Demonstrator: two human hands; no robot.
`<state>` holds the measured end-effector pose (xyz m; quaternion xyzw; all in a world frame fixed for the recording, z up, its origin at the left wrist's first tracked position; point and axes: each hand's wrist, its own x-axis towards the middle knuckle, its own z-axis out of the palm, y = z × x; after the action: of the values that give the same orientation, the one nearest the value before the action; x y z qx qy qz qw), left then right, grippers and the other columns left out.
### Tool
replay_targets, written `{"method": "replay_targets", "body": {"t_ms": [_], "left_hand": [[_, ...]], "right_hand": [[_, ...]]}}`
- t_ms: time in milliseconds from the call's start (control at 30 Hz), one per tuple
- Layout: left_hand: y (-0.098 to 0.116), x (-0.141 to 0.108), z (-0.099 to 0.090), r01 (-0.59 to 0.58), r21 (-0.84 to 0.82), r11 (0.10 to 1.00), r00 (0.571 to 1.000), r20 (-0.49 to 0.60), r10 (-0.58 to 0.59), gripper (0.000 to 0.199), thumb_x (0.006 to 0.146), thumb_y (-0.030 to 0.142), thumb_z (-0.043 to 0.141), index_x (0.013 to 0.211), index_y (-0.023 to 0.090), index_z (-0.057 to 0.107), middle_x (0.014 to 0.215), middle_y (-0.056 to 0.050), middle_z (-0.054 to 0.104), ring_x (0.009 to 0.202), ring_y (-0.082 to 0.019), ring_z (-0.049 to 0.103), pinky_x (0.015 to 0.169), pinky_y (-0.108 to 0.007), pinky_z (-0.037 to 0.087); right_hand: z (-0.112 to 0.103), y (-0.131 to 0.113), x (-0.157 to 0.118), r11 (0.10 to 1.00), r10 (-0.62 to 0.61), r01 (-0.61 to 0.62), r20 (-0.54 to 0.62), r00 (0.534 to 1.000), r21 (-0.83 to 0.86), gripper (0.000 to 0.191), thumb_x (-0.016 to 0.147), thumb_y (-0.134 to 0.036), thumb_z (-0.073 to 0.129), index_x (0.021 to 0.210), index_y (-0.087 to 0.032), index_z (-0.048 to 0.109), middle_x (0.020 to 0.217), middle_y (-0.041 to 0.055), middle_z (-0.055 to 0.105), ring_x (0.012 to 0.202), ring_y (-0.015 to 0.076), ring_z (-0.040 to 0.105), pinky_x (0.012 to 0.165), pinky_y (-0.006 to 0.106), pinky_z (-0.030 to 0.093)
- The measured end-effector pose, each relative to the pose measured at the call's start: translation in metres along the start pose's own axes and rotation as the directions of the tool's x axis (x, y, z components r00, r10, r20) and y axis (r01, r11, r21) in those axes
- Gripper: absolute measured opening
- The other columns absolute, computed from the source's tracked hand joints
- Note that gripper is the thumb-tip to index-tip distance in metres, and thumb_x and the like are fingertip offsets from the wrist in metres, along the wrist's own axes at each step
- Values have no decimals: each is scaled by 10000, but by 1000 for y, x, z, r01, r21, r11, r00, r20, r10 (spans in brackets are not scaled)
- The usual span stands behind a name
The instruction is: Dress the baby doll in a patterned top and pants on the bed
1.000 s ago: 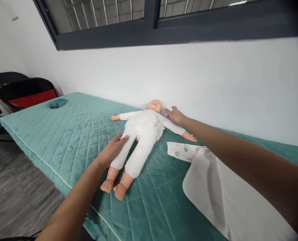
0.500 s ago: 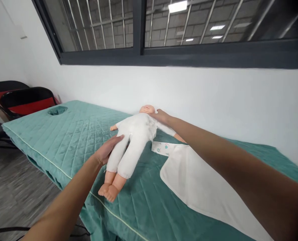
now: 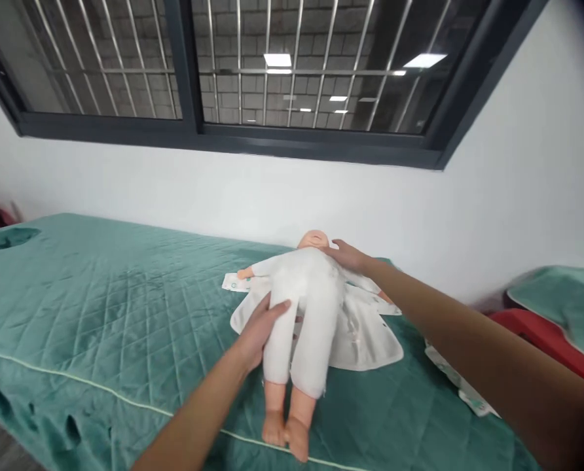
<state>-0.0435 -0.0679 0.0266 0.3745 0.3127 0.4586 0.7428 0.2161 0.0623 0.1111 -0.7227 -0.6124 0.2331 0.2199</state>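
Observation:
A baby doll (image 3: 316,294) with a white cloth body and bare plastic feet lies face up, feet toward me. My left hand (image 3: 260,327) wraps round its thigh on the left, thumb on top and fingers partly hidden beneath. At the doll's shoulder and neck, my right hand (image 3: 347,255) has hold, its thumb raised and its other fingers mostly hidden behind the body. Under the doll spreads a white swaddle wrap (image 3: 370,343) whose patterned tabs stick out on both sides near the doll's hands.
A green quilted bed cover (image 3: 174,314) carries everything, with a face hole (image 3: 8,238) at the far left. Behind stand a white wall and a barred window (image 3: 292,72). Right of my forearm are a red chair (image 3: 547,333) and a patterned cloth (image 3: 461,379), partly covered.
The doll has moved right, from the bare bed cover onto the swaddle wrap, with both hands still on it. My view has turned right.

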Motion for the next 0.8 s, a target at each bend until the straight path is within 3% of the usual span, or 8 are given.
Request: {"method": "replay_targets", "body": {"t_ms": [100,200,400,533,600,667,733,800], "left_hand": [[-33,6,22,52,-42,998,999,-14,-52,642,784,426,713,1364,254,499,1146,-142,691,947,-294,701,699,-378,606],[-50,12,31,69,-51,996,997,-19,-70,642,792,399,712,1381,300,476,1129,-109,694,890,-259,703,680,-364,602],[-55,25,32,77,28,997,992,-105,-73,593,800,443,693,1346,308,507,1137,-82,694,816,-225,696,680,-353,585],[-47,40,23,-19,313,949,986,-152,70,436,859,522,603,1198,250,639,1125,-76,709,936,-251,672,840,-373,527],[-39,51,13,-53,538,841,973,-163,165,414,903,550,509,996,201,712,979,-84,730,919,-264,655,842,-376,494],[-29,66,0,-82,747,660,948,-145,282,437,937,508,446,825,182,714,836,-86,714,851,-263,639,812,-381,470],[-22,82,-14,-118,895,429,899,-88,430,350,940,394,459,833,185,717,864,-90,706,895,-268,624,850,-388,448],[-19,98,-27,-105,967,230,848,-33,529,238,904,279,507,971,190,718,994,-104,698,1019,-279,599,917,-392,424]], "right_hand": [[-2,41,-8,999,37,-37,-12,999,-28,900,766,-728,559,1456,-175,396,1484,187,475,1319,352,507,1047,474,423],[6,61,-3,999,29,-29,1,1000,-33,777,809,-710,519,1409,-220,456,1434,152,543,1265,324,565,995,440,464],[27,69,31,998,-34,36,38,999,-58,782,859,-735,408,1444,-216,403,1403,141,572,1219,316,594,978,415,460],[29,72,43,990,-57,63,51,997,-125,724,892,-703,370,1414,-204,426,1343,152,611,1171,319,611,944,400,463],[24,72,43,982,-55,59,28,998,-178,739,894,-695,375,1404,-163,431,1284,192,631,1165,364,595,949,449,439],[19,67,40,964,-68,52,-53,996,-262,721,905,-679,361,1382,-145,447,1238,205,640,1152,386,583,945,485,421],[18,54,34,933,-137,68,-172,976,-355,620,939,-623,327,1311,-161,506,1237,184,628,1127,358,582,925,468,428],[25,32,24,880,-265,132,-242,933,-456,484,973,-515,306,1201,-176,565,1244,163,606,1097,319,578,896,433,439]]}}
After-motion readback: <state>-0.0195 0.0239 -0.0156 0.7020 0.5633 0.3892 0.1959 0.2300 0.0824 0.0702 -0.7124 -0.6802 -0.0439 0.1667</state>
